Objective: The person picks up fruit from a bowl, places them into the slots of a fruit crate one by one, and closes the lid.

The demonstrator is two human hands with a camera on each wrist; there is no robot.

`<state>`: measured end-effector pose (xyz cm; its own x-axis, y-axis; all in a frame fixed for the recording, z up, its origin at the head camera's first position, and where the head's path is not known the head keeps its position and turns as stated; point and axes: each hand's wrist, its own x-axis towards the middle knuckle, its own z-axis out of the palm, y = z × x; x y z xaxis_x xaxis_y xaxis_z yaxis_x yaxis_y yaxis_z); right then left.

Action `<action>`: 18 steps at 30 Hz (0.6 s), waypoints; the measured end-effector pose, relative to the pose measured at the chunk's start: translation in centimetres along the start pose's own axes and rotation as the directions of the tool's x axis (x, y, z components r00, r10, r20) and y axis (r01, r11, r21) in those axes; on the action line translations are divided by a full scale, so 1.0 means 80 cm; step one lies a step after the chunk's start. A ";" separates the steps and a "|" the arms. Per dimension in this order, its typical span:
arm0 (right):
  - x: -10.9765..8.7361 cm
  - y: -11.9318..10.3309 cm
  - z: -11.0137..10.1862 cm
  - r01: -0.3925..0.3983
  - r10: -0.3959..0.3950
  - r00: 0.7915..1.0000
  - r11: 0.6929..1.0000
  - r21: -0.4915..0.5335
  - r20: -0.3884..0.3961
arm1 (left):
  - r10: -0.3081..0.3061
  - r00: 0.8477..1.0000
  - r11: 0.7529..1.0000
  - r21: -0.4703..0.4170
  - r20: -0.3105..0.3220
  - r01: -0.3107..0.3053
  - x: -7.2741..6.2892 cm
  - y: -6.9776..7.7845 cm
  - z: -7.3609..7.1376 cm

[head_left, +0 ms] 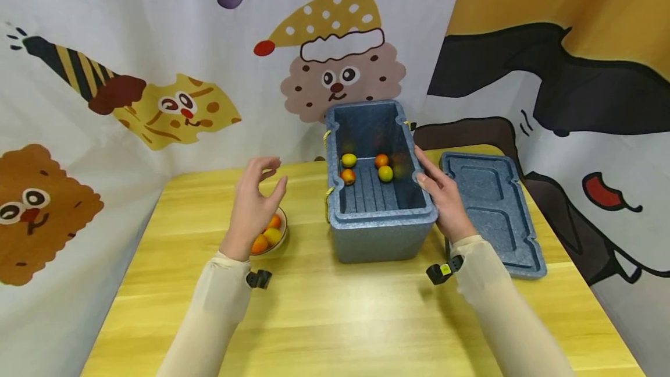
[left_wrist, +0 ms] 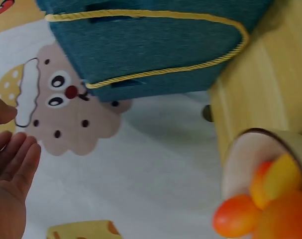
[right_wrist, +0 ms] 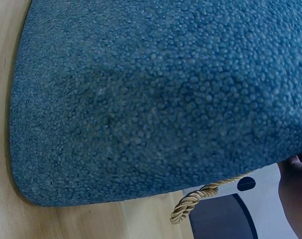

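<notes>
A grey-blue foam box point(head_left: 379, 243) with yellow rope handles stands uncovered on the table. Inside it lie a yellow fruit point(head_left: 349, 160), a greenish-yellow fruit point(head_left: 385, 174) and two orange ones. My right hand point(head_left: 445, 199) holds the box's right rim, thumb over the edge and fingers along the outer wall. To the left of the box, my left hand point(head_left: 255, 205) hovers with nothing in it, thumb and fingers apart. It partly covers a bowl point(head_left: 285, 226) of small orange and yellow fruits point(left_wrist: 239, 215), seen also in the left wrist view.
The box's lid point(head_left: 494, 214) lies flat on the table point(head_left: 335, 319), right of the box. Behind the table hangs a curtain point(head_left: 209, 39) printed with cartoon food. A rope handle point(right_wrist: 193, 199) dangles from the box's right side.
</notes>
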<state>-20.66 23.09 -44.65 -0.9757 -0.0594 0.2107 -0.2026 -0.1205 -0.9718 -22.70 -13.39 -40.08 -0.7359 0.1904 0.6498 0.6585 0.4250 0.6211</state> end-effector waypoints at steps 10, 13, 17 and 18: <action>-0.002 0.002 0.002 -0.002 0.002 1.000 1.000 -0.007 -0.002 | -0.138 0.990 0.987 0.078 -0.013 0.138 -0.044 -0.033 -0.006; -0.002 0.001 0.001 0.002 -0.002 1.000 1.000 -0.011 -0.008 | -0.193 0.981 0.976 0.106 -0.004 0.192 -0.054 -0.046 -0.007; -0.001 0.001 0.000 0.010 -0.010 1.000 1.000 -0.015 -0.005 | -0.248 0.969 0.957 0.160 0.008 0.244 -0.070 -0.068 -0.006; -0.001 0.001 0.000 0.013 -0.013 1.000 1.000 -0.017 -0.003 | -0.261 0.965 0.950 0.180 0.002 0.256 -0.075 -0.074 -0.005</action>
<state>-20.64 23.05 -44.77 -0.9733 -0.0547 0.2230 -0.2165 -0.1043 -0.9707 -22.13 -17.42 -47.51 -0.8826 0.0747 0.4642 0.4081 0.6119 0.6775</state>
